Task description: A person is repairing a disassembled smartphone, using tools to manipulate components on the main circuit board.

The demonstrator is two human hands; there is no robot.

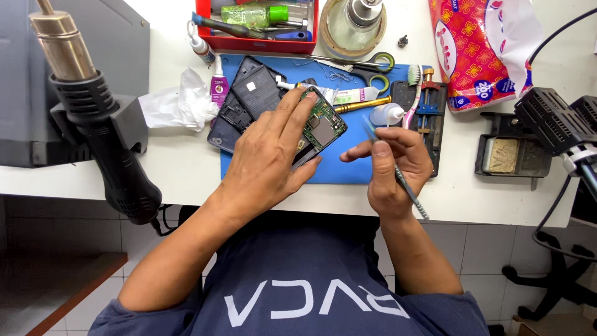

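a white table (174, 168) fills the upper frame. on it lie a blue mat (348, 168) at centre, a red tray (249, 43) above, crumpled tissue (180, 102) left, a flowered packet (472, 56) upper right.

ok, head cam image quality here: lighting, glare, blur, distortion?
Head view: bright, even light, white table near blown out, shadows soft. Wide-lens distortion bends the table edge and stretches the hot-air gun. Left hand on the opened phone and right hand holding the tweezers look sharp, no motion blur. Slight glare on the clear bottle.
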